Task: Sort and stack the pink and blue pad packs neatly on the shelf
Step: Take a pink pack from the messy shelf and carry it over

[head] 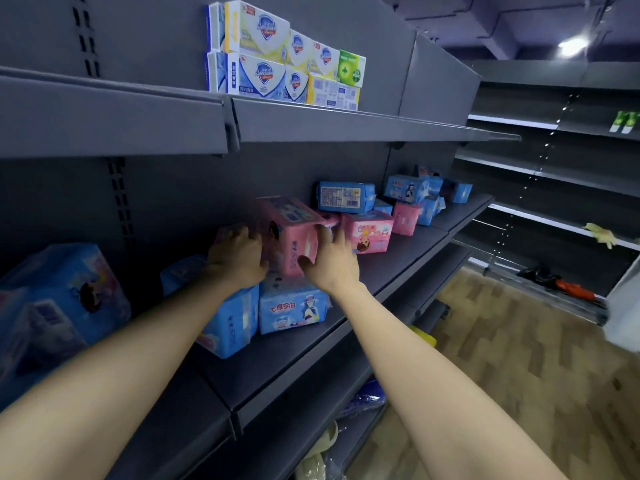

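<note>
A pink pad pack sits on top of blue pad packs on the dark shelf. My left hand rests against the pink pack's left side, and part of another pink pack shows behind it. My right hand holds the pack's right side, thumb on the front and fingers on the far face. Further right lie a second pink pack, a third pink pack and several loose blue packs. More blue packs are stacked at the far left.
Soap boxes stand on the upper shelf, which overhangs the working shelf. Bare shelf lies in front of the packs. To the right run more grey shelves and a wood-pattern floor.
</note>
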Available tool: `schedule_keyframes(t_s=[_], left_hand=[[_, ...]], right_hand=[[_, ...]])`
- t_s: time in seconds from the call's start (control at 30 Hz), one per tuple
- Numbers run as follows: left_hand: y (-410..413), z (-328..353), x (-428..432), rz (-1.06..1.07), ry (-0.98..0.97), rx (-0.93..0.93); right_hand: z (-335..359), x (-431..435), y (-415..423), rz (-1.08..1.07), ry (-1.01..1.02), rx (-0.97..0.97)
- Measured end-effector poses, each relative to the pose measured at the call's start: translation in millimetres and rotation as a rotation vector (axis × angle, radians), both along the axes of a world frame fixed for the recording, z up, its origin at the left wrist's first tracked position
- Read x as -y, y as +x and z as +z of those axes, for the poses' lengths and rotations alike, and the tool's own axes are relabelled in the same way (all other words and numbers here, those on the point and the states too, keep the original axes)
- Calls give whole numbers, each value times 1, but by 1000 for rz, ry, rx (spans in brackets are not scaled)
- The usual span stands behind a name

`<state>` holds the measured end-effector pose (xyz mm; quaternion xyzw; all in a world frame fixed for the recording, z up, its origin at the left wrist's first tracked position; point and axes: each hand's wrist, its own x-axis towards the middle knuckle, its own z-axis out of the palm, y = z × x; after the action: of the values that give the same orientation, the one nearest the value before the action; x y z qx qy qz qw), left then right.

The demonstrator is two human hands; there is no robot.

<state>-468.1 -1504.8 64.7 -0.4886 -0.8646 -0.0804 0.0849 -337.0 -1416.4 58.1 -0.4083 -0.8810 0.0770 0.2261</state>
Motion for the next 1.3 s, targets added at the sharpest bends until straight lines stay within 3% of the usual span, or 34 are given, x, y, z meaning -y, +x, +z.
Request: schedule_keyframes(t_s=[0.13, 0.3, 0.7, 0.9, 1.03, 1.13, 1.3], left_hand=[[-8, 0, -3, 23, 10, -4], [-14, 2, -5, 43, 5, -9], [-27, 10, -4, 69, 60, 59], [-32, 14, -5, 39, 302, 460], [-33, 18, -7, -9, 442, 718], [-33, 21, -4, -51, 493, 938], [-29, 24, 5, -155, 502, 1134]], right_hand=[[5, -5, -13, -1, 46, -41], [12, -5, -33, 32, -106, -131], [21, -24, -40, 37, -237, -297], [20, -52, -16, 87, -359, -503], [24, -65, 0, 259, -644, -746], [28, -71, 9, 365, -797, -731], [30, -71, 15, 466, -938, -632]])
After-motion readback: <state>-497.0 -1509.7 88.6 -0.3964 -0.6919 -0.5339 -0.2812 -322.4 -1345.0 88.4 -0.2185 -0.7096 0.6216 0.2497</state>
